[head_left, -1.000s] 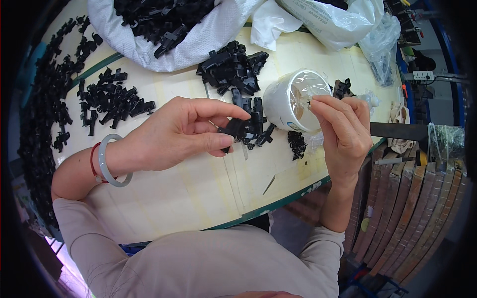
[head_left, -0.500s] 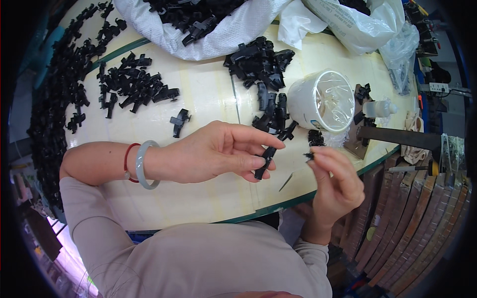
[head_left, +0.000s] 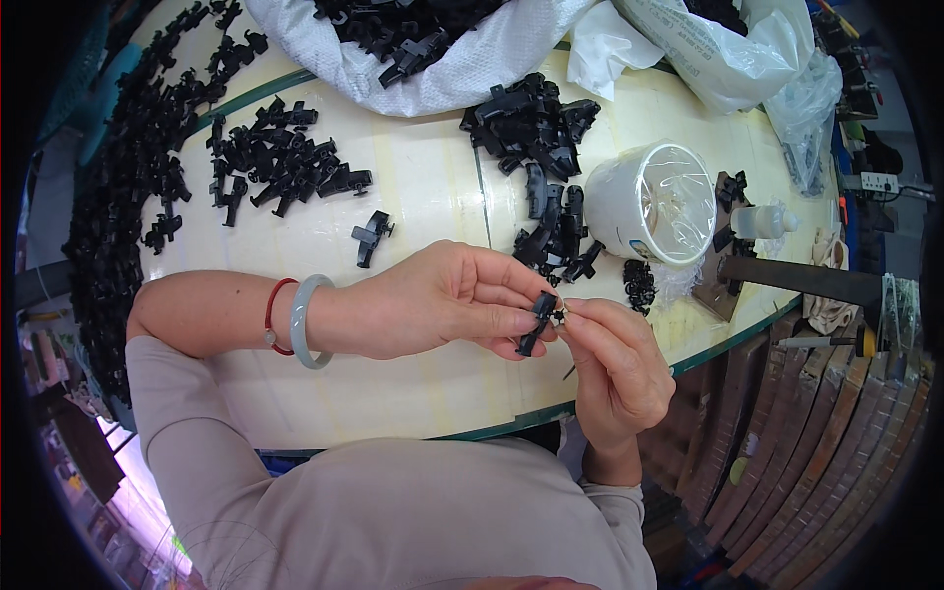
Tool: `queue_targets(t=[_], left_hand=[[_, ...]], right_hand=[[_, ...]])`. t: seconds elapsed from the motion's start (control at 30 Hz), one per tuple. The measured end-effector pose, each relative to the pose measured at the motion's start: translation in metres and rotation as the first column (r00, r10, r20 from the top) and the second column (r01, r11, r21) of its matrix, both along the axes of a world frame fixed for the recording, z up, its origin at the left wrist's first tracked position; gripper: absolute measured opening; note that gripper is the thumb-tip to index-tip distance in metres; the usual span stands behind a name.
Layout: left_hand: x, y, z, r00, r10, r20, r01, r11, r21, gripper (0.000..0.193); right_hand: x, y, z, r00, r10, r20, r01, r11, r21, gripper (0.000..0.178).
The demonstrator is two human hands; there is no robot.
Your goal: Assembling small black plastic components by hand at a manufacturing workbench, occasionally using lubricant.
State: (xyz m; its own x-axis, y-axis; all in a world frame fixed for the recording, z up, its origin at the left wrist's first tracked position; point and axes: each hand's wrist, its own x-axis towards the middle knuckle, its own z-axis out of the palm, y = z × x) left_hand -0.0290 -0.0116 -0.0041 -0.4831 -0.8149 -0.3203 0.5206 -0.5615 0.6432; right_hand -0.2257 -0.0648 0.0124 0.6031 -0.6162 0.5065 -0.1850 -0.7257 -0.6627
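Note:
Between the thumb and fingers of my left hand (head_left: pixel 462 305) is a black plastic part (head_left: pixel 536 324), held tilted above the table. My right hand (head_left: pixel 619 369) pinches a small black piece (head_left: pixel 559 318) against the side of that part; its exact shape is mostly hidden by the fingertips. Beyond my hands lies a pile of black plastic parts (head_left: pixel 556 231). A little heap of small black pieces (head_left: pixel 639 285) sits right of it, below a white tub (head_left: pixel 615 206). One single black part (head_left: pixel 373 238) rests above my left wrist.
A white woven sack (head_left: pixel 393 98) full of black parts stands at the back. More black parts (head_left: pixel 285 157) lie in a cluster at left, with a long heap (head_left: pixel 108 236) along the left side. A small bottle (head_left: pixel 757 222) and a dark metal bar (head_left: pixel 801 279) are at right.
My right hand has moved left with the small black piece and now meets the part in my left hand. The view has shifted slightly.

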Motion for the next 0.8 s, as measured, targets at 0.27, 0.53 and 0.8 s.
queue_targets(t=[0.27, 0.53, 0.8], left_hand=[[-0.001, 0.001, 0.002, 0.999, 0.013, 0.039, -0.012, 1.000, -0.002, 0.027], [-0.003, 0.006, 0.003, 0.995, 0.009, 0.097, -0.006, 0.999, -0.032, 0.022], [0.025, 0.022, 0.013, 0.828, 0.107, 0.551, -0.045, 0.991, -0.125, 0.021]], right_hand=[[0.000, -0.002, -0.003, 0.999, 0.042, 0.000, -0.042, 0.999, -0.017, 0.029], [-0.007, 0.005, -0.008, 0.999, 0.042, 0.012, -0.043, 0.995, 0.090, 0.034], [-0.052, -0.005, -0.013, 0.876, -0.468, -0.117, 0.473, 0.881, 0.021, 0.026]])
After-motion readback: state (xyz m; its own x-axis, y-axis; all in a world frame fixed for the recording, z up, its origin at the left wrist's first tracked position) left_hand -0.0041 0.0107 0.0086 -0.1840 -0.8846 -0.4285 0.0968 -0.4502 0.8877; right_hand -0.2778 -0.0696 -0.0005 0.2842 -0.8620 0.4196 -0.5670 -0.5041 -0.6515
